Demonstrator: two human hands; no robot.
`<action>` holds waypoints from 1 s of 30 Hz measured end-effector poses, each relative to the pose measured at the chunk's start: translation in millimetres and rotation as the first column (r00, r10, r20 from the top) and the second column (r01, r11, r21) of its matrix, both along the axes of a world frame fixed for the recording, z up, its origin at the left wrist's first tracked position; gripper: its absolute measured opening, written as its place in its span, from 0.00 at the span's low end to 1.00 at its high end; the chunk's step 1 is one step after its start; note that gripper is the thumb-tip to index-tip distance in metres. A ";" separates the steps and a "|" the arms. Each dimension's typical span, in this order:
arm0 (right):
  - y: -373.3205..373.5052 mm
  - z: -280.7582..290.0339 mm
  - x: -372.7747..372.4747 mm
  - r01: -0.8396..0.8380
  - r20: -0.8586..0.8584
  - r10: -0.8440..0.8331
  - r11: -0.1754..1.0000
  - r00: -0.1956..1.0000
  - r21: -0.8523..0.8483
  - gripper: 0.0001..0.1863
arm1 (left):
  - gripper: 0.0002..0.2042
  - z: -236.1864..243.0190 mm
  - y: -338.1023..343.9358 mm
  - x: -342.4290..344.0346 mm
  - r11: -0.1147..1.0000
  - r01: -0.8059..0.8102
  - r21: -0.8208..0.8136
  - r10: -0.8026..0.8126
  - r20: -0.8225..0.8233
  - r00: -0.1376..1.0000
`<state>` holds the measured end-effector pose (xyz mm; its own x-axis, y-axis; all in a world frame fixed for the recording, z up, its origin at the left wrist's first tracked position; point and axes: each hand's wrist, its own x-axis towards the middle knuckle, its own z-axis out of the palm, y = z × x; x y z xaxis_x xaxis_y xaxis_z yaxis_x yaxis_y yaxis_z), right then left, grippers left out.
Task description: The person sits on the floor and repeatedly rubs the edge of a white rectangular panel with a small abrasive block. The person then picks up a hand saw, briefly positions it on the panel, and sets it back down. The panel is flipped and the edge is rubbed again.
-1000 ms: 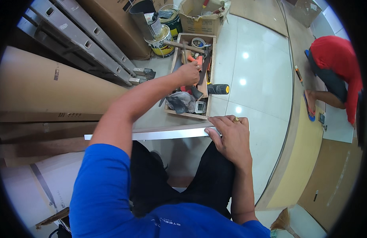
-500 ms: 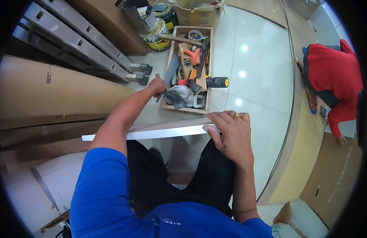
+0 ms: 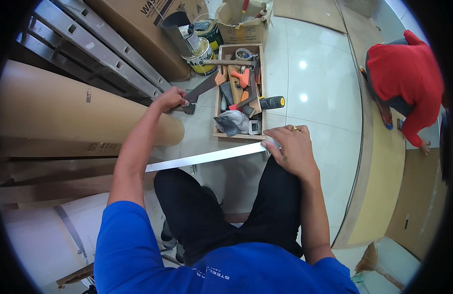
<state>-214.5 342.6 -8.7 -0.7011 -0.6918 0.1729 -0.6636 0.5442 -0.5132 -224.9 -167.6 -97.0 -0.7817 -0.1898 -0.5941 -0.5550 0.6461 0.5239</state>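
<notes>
Fingers of my left hand [image 3: 173, 98] are closed on the end of a dark saw blade [image 3: 201, 89], whose orange handle points up toward the wooden toolbox [image 3: 217, 125]. In that box lie several tools, an orange-handled one [image 3: 242, 77], a tape roll [image 3: 243, 55] and a crumpled grey bag [image 3: 231, 125]; a black-and-yellow cylindrical tool [image 3: 272, 103] juts from its right side. My right hand [image 3: 290, 149] grips the right end of a long white strip [image 3: 207, 157] lying across above my knees.
Ladders [image 3: 94, 44], a long cardboard package [image 3: 50, 108] and cardboard boxes stand left and behind. Paint cans [image 3: 203, 63] sit beside the toolbox. A co-worker in red [image 3: 407, 83] crouches at the right by a panel [image 3: 363, 215]. A broom [image 3: 371, 259] lies lower right.
My left hand left the middle of the toolbox, took hold of the saw and drew it out leftward. The co-worker bent further over, reaching down.
</notes>
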 end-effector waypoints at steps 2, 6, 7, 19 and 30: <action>1.0 -2.5 -0.7 0.008 -0.009 -0.008 1.000 1.000 0.011 0.18 | 0.06 39.6 -1.3 4.5 0.998 0.062 -0.033 -0.062 -0.001 0.998; -0.1 -1.3 -1.8 0.016 0.060 -0.017 1.000 0.998 0.011 0.20 | 0.07 114.8 -7.6 50.1 0.998 0.031 0.054 -0.031 0.000 1.000; 0.4 0.3 -2.2 0.025 0.093 -0.026 1.000 0.995 0.012 0.19 | 0.07 130.0 -9.0 64.8 0.998 0.029 0.056 -0.028 -0.018 0.999; -47.7 28.3 -21.3 0.086 -0.040 -0.103 0.948 0.994 -0.306 0.41 | 0.15 215.3 27.0 215.8 0.901 -0.025 0.433 0.157 -0.273 0.949; -21.3 81.4 -45.5 -0.064 -0.554 0.032 0.997 0.832 -0.039 0.28 | 0.21 265.8 52.1 228.0 0.871 0.080 0.484 0.039 -0.232 0.972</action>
